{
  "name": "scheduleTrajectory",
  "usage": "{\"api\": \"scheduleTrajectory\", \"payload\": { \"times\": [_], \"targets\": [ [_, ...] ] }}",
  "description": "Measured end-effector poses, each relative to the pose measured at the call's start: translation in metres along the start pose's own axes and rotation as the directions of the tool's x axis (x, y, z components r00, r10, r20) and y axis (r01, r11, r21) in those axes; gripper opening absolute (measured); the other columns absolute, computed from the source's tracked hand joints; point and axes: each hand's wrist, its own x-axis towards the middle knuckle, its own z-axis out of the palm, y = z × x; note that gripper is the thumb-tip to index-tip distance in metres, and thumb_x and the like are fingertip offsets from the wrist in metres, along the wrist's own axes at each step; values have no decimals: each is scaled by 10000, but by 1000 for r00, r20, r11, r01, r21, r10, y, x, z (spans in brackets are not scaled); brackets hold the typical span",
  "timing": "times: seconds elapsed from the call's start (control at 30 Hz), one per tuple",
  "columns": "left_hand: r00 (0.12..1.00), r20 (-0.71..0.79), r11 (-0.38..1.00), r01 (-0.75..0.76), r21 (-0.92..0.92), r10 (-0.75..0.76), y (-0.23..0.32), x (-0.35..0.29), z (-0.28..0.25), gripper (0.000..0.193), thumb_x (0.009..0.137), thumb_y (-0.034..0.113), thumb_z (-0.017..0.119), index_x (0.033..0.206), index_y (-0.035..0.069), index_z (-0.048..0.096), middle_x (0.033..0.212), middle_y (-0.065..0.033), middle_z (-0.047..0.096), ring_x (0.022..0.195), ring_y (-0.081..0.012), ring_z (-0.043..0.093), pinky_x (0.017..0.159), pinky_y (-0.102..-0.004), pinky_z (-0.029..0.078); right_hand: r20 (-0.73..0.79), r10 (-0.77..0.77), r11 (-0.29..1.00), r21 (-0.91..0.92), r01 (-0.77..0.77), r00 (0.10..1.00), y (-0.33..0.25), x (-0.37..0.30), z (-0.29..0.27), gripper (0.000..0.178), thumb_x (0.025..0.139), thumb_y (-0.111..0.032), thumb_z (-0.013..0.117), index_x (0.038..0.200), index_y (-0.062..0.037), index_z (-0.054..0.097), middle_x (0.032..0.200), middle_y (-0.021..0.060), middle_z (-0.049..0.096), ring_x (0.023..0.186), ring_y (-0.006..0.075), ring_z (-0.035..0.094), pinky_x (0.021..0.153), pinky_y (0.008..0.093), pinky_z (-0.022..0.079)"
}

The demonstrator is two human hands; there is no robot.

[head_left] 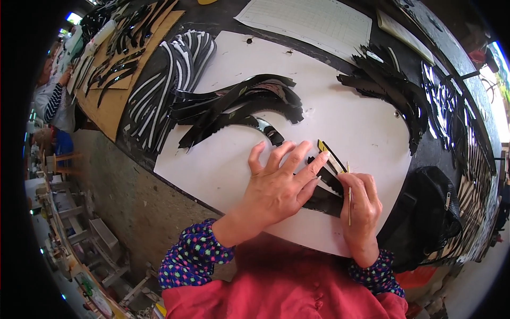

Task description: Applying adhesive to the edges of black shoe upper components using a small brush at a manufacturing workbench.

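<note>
My left hand (278, 187) lies with its fingers spread over the white board (212, 175). Its index fingertip presses on a narrow pale strip with a yellow end (333, 157), beside small black pieces (332, 182) partly hidden under my hands. My right hand (361, 207) is closed in a pinch round a thin brass-coloured rod (349, 206), its upper end by the strip's lower end. Just beyond my left hand, a loose pile of curved black strips with notched edges (239, 101) lies on the board.
More black notched strips (393, 95) are heaped at the far right. Striped black and white strips (170, 80) lie at the left. A paper sheet (308, 21) is at the back, a black bag (433, 207) at the right. Another person's striped sleeve (53, 101) shows at far left.
</note>
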Motion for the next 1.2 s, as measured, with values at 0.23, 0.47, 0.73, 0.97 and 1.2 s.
{"api": "scheduleTrajectory", "payload": {
  "times": [0.23, 0.47, 0.73, 0.97, 1.2],
  "targets": [
    [1000, -4, 1000, 10, 20, -10, 0, 0, 0, 484, 915, 300, 681, 1395, 270, 626, 1395, -22, 507, 1274, -202, 443, 1116, -506, 188, -22, -2, 1000, 23, 3, 1000, 3, -1, 3, 259, 817, 124, 657, 1035, -12, 688, 940, 133, 641, 793, 296, 687, 669, 371, 554],
    [1000, 2, 1000, 18, 12, -18, 1, 0, -1, 472, 921, 303, 676, 1389, 270, 628, 1390, -21, 518, 1269, -198, 452, 1118, -507, 184, -22, 11, 998, 56, -9, 1000, 1, 1, 2, 255, 813, 127, 662, 1027, -9, 686, 919, 129, 638, 776, 284, 682, 655, 372, 555],
    [999, -21, 1000, 24, -4, -24, 0, -1, 2, 461, 927, 320, 667, 1384, 266, 632, 1374, -15, 526, 1257, -194, 461, 1129, -510, 168, -29, -11, 1000, 19, 12, 1000, 3, 0, 4, 247, 824, 119, 670, 1032, -12, 681, 908, 124, 637, 779, 275, 681, 657, 365, 561],
    [1000, -9, 1000, 25, -7, -25, 1, 0, 1, 479, 926, 323, 666, 1398, 269, 615, 1468, 32, 508, 1250, -195, 458, 1133, -503, 174, -27, -13, 1000, 16, 14, 1000, 2, 0, 2, 250, 822, 118, 674, 1037, -10, 679, 905, 126, 637, 779, 276, 681, 658, 365, 559],
    [1000, 19, 1000, 11, 20, -11, 1, 1, -1, 498, 932, 315, 651, 1424, 267, 589, 1539, 93, 470, 1256, -191, 443, 1132, -496, 184, -33, 3, 1000, 31, -2, 999, 1, 2, 2, 238, 818, 129, 672, 1017, -3, 684, 897, 129, 635, 770, 275, 678, 657, 363, 557]
  ]
}}
